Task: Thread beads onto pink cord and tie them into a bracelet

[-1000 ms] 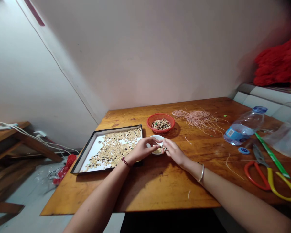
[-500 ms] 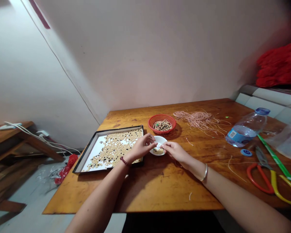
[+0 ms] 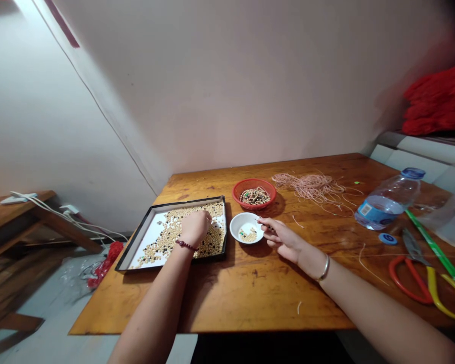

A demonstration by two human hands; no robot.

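My left hand [image 3: 195, 228] is over the shallow black-edged tray [image 3: 134, 247], its fingers curled down among loose cream and dark beads [image 3: 167, 242]. Whether it has picked any bead up is hidden by the hand. At the right rim of a small white bowl [image 3: 237, 220], my right hand [image 3: 282, 237] has thumb and forefinger pinched together. A tiny dark thing shows at those fingertips, too small to name. Inside the bowl lie some cream beads [image 3: 250, 235] and a green one.
Behind the bowl stands a red basket [image 3: 254, 206] with strung beads. A heap of pink cord [image 3: 311, 186] lies to its right. Farther right are a water bottle [image 3: 382, 205], its blue cap [image 3: 387, 238], scissors [image 3: 411, 278] with red and yellow handles, and a green strip [image 3: 436, 247].
My left hand has moved left from above the bowl into the tray of beads. My right hand has shifted slightly right to the bowl's rim, uncovering more of the bowl.
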